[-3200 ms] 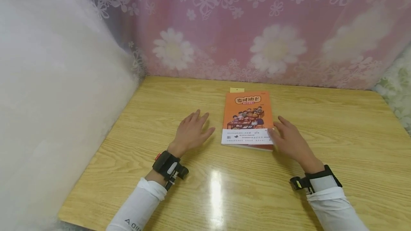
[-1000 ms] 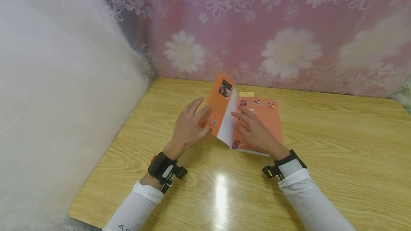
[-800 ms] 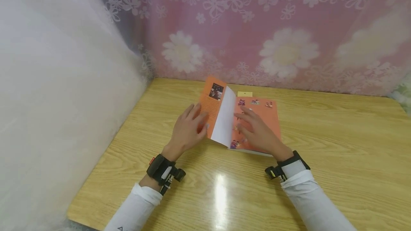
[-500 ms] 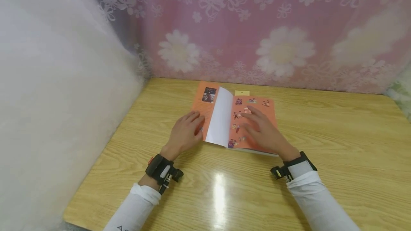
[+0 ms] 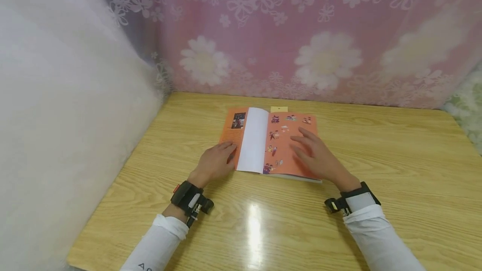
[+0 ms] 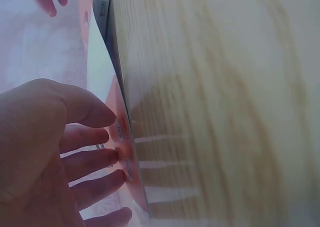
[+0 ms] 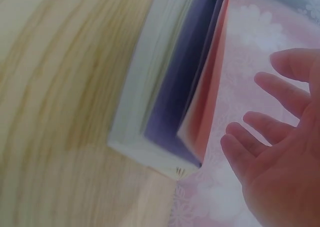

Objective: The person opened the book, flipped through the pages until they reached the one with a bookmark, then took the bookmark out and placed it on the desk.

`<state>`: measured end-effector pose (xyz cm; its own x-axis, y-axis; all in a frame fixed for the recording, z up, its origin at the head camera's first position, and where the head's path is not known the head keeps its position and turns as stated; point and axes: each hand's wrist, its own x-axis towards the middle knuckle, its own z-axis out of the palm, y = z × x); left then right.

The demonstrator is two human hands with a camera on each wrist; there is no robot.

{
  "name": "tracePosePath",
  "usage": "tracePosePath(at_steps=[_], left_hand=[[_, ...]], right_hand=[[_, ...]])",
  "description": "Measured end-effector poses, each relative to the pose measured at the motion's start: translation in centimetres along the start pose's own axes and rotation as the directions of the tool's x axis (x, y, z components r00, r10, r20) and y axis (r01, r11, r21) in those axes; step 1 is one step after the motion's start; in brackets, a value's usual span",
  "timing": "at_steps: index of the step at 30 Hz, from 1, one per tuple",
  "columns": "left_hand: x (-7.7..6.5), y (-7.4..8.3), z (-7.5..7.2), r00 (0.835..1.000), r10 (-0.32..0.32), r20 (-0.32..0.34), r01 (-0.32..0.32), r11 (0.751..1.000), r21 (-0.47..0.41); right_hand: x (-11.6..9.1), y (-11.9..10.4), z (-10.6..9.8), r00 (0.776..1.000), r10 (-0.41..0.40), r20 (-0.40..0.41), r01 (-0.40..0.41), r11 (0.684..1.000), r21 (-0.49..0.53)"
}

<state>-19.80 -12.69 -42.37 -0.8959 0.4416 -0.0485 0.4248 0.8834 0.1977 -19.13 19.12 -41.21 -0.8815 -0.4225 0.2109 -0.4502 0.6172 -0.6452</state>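
An orange book (image 5: 290,154) lies on the wooden table with its front cover turned to the left. The cover's orange flap (image 5: 234,131) and white inner side (image 5: 253,141) show beside a page with small cartoon figures. My left hand (image 5: 216,163) rests its fingertips on the flap; in the left wrist view the fingers (image 6: 95,159) are spread over it and the cover bows up from the wood. My right hand (image 5: 320,158) hovers over the orange page, fingers apart and holding nothing. From the right wrist view, the page block (image 7: 145,97) shows below the lifted orange leaf.
A small yellow tab (image 5: 279,109) sticks out past the book's top edge. A pink floral curtain (image 5: 263,45) hangs behind the table (image 5: 395,158), and white cloth (image 5: 75,108) hangs along the left. Both wrists carry strapped-on cameras.
Earlier the book lay closed with its cover up. The cover has since swung over to the left and lowered toward the table under my left hand; my right hand has drawn back rightward.
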Motion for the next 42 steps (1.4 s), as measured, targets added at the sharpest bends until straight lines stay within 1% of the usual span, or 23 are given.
tracePosePath(at_steps=[4,6,8,10,14,18,20,24,26,27,29,31,36,38,42], left_hand=[[0.2,-0.1,0.1,1.0,0.009,-0.004,-0.009,1.0,-0.001],[0.3,-0.1,0.1,1.0,0.014,-0.024,-0.014,1.0,0.004],[0.7,0.0,0.1,0.998,0.016,-0.059,-0.016,1.0,0.003],[1.0,0.2,0.0,0.993,0.02,-0.116,-0.021,1.0,-0.004],[1.9,0.8,-0.5,0.971,0.056,-0.233,-0.063,0.998,-0.021],[2.6,1.8,-1.2,0.946,0.118,-0.302,-0.131,0.991,-0.022],[2.8,2.4,-1.5,0.929,0.161,-0.333,-0.181,0.983,-0.03],[3.1,3.6,-1.7,0.896,0.25,-0.368,-0.283,0.958,-0.038],[3.2,4.1,-1.6,0.885,0.279,-0.372,-0.314,0.949,-0.033],[3.3,4.3,-1.6,0.882,0.288,-0.373,-0.323,0.946,-0.033],[3.3,4.7,-1.5,0.88,0.293,-0.374,-0.327,0.945,-0.027],[3.3,5.0,-1.4,0.881,0.298,-0.367,-0.328,0.944,-0.022],[3.4,5.3,-0.8,0.903,0.301,-0.307,-0.319,0.948,-0.01],[3.5,5.3,-0.5,0.908,0.303,-0.289,-0.319,0.948,-0.01],[3.4,5.5,-0.2,0.907,0.314,-0.281,-0.331,0.944,-0.013]], right_hand=[[-0.4,0.3,-0.2,1.0,0.004,0.01,-0.004,1.0,0.004],[-0.5,0.5,-0.3,1.0,0.016,0.021,-0.016,1.0,0.003],[-0.6,0.7,-0.5,0.999,0.024,0.031,-0.024,1.0,-0.008],[-0.8,0.9,-0.6,0.999,0.03,0.039,-0.03,0.999,-0.016],[-1.1,1.5,-1.0,0.998,0.038,0.05,-0.037,0.999,-0.036],[-1.6,2.2,-1.2,0.994,0.066,0.082,-0.062,0.997,-0.045],[-1.8,2.5,-1.4,0.993,0.065,0.097,-0.059,0.996,-0.06],[-2.2,3.1,-1.8,0.991,0.044,0.128,-0.032,0.995,-0.094],[-2.4,3.3,-2.1,0.988,0.044,0.146,-0.028,0.994,-0.11],[-2.5,3.4,-2.2,0.987,0.046,0.153,-0.029,0.993,-0.115],[-2.7,3.4,-2.4,0.983,0.059,0.174,-0.039,0.992,-0.118],[-2.8,3.6,-2.5,0.98,0.07,0.188,-0.048,0.992,-0.119],[-3.2,3.9,-2.7,0.975,0.079,0.207,-0.058,0.993,-0.107],[-3.3,4.1,-2.7,0.975,0.08,0.209,-0.057,0.992,-0.112],[-3.2,4.3,-2.4,0.972,0.084,0.221,-0.051,0.987,-0.152]])
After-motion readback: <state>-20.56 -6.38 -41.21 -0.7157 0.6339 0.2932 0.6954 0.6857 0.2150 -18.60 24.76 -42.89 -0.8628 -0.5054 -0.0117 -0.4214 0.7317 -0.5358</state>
